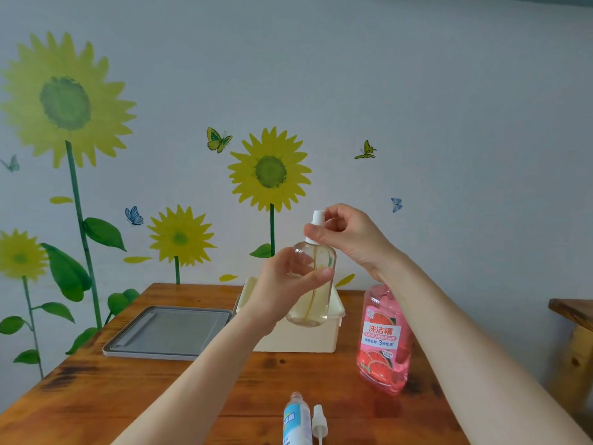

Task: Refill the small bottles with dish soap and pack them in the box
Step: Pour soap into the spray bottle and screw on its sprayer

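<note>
Right now the person's left hand (282, 290) is wrapping around a clear spray bottle (313, 284) of pale yellowish liquid, holding it upright above the cream box (298, 338); the right hand (348, 234) is pinching its white spray cap (316, 224) between thumb and fingers; the pink dish soap bottle (383, 340) is standing on the wooden table (128, 390) beside the box; a grey tray (167, 332) is lying left of it; a small open bottle (296, 419) and loose sprayer (319, 422) are sitting nearer.

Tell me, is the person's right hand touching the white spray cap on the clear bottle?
Touching. The head view shows the right hand with thumb and fingertips pinching the white spray cap atop the clear bottle, which the left hand holds.
</note>
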Tool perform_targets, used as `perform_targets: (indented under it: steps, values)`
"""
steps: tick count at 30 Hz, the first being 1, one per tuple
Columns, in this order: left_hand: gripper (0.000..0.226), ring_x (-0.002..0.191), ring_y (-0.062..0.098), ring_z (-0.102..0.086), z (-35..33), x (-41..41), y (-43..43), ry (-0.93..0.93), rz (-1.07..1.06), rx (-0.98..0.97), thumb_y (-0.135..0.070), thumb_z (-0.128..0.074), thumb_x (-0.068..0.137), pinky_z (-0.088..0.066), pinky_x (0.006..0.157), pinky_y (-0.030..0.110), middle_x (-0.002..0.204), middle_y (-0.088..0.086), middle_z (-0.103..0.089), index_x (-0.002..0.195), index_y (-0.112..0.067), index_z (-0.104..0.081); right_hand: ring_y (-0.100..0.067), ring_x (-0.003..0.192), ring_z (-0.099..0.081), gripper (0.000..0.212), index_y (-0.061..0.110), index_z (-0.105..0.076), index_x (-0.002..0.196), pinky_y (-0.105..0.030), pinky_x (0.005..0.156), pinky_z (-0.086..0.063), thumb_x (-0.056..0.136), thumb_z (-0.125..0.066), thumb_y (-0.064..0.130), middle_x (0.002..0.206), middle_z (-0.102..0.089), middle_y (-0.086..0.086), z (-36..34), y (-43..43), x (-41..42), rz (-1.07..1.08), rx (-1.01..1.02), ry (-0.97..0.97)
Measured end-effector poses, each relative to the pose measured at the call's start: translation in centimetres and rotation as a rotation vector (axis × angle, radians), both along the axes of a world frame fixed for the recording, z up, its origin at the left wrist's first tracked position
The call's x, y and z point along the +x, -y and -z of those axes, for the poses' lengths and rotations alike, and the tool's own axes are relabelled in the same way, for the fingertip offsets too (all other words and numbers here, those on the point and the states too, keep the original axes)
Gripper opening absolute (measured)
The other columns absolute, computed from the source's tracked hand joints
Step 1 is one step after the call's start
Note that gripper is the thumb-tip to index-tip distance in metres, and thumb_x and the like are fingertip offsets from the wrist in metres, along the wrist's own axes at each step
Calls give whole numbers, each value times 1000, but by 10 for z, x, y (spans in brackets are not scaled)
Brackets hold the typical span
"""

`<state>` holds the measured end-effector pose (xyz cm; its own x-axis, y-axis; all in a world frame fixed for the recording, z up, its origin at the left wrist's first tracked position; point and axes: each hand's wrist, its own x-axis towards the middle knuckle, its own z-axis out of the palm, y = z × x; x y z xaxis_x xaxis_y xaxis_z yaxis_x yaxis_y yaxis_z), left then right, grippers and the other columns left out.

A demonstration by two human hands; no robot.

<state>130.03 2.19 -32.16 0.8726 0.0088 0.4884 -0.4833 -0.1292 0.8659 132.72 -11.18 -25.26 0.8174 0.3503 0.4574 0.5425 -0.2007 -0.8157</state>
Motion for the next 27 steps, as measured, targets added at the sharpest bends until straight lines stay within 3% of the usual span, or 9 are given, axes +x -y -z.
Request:
perform_targets:
  steps: [2, 4, 7, 10, 14, 16, 20, 23, 27]
  values:
    - [46, 92, 27, -66, -1, -1, 1, -3, 19, -7, -46, -74, 58, -48, 78, 37, 82, 1, -61, 88, -17, -54, -12, 89, -64, 40, 18, -59, 106, -30, 86, -50, 74, -68, 39, 99, -67, -1, 1, 3, 0, -116, 26, -102]
    - [39, 90, 25, -66, -3, -2, 0, -7, 15, -11, -40, -75, 63, -49, 74, 33, 82, 0, -61, 86, -18, -53, -13, 92, -65, 20, 22, -63, 100, -28, 85, -51, 81, -67, 25, 104, -69, -5, 1, 5, -1, -208, 62, -113]
    - [33, 90, 24, -65, -1, 0, 1, -12, -6, 0, -35, -75, 68, -48, 73, 31, 81, -2, -59, 87, -18, -53, -9, 78, -63, 18, 15, -64, 91, -21, 75, -51, 76, -73, 18, 86, -67, -2, 2, -2, -1, -66, 38, 23]
    - [41, 91, 26, -66, 0, -2, 3, -31, 17, -8, -43, -75, 62, -49, 76, 35, 86, 3, -60, 87, -18, -53, -9, 72, -59, 30, 9, -61, 96, -24, 76, -49, 75, -74, 26, 77, -60, -1, 4, -7, -1, 24, 13, 56]
    - [56, 88, 23, -68, -5, -3, 0, -58, 70, -27, -42, -74, 59, -49, 76, 35, 92, 6, -63, 100, -9, -55, -17, 96, -66, 18, 16, -62, 103, -30, 87, -51, 85, -63, 16, 105, -69, -9, 0, 2, -3, -217, 118, -109]
    - [43, 90, 25, -66, -4, -1, -1, -49, 33, -13, -36, -76, 65, -49, 75, 35, 88, 4, -60, 93, -12, -55, -17, 91, -66, 16, 16, -63, 96, -27, 85, -52, 81, -68, 12, 95, -69, -5, 1, 1, -3, -156, 113, -29]
    - [34, 90, 28, -62, -2, 0, 3, -24, -12, 17, -32, -76, 69, -46, 74, 34, 83, 2, -57, 87, -15, -53, -4, 68, -57, 31, 15, -57, 93, -22, 73, -49, 72, -77, 26, 76, -58, 5, 5, -6, -1, 61, 65, 50]
    - [39, 92, 27, -65, -6, -3, 4, -35, 7, 21, -32, -75, 70, -50, 77, 38, 90, 8, -63, 96, -11, -55, -15, 90, -64, 33, 15, -58, 102, -32, 89, -50, 74, -68, 30, 96, -66, -4, 6, 1, 1, -202, 176, -168]
    - [38, 90, 25, -67, -8, -6, 3, -43, -2, 11, -32, -75, 70, -51, 78, 38, 88, 4, -65, 96, -11, -55, -16, 96, -67, 18, 10, -62, 104, -25, 82, -55, 88, -56, 12, 101, -70, -8, 9, 6, 1, -373, 266, -230]
